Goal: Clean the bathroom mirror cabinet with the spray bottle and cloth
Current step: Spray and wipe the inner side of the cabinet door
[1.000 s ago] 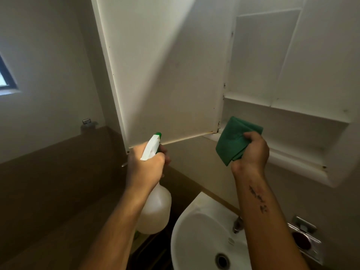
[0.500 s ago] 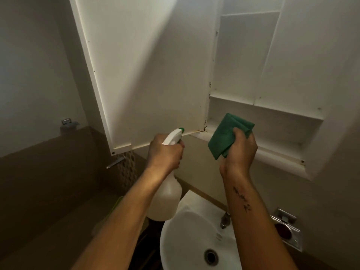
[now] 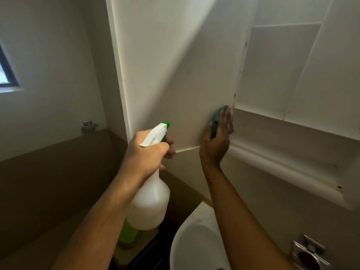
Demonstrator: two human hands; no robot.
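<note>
- Head view: right hand [image 3: 218, 137] presses the green cloth [image 3: 217, 117] flat, fingers straight, against the open cabinet door [image 3: 171, 75], low by the hinge edge.
- Left hand [image 3: 148, 151] grips the spray bottle [image 3: 151, 195] at its neck, held below the door.
- Judgement: wiping of the door's inner face under way; shelves [image 3: 292, 121] look unwiped; the mirror side is hidden.

A small dark-framed window [image 3: 7, 75] lit the pale wall [image 3: 48, 61] above brown panelling [image 3: 48, 182], a white sink [image 3: 192, 246] stood below, and a green box [image 3: 128, 236] sat beside it.
</note>
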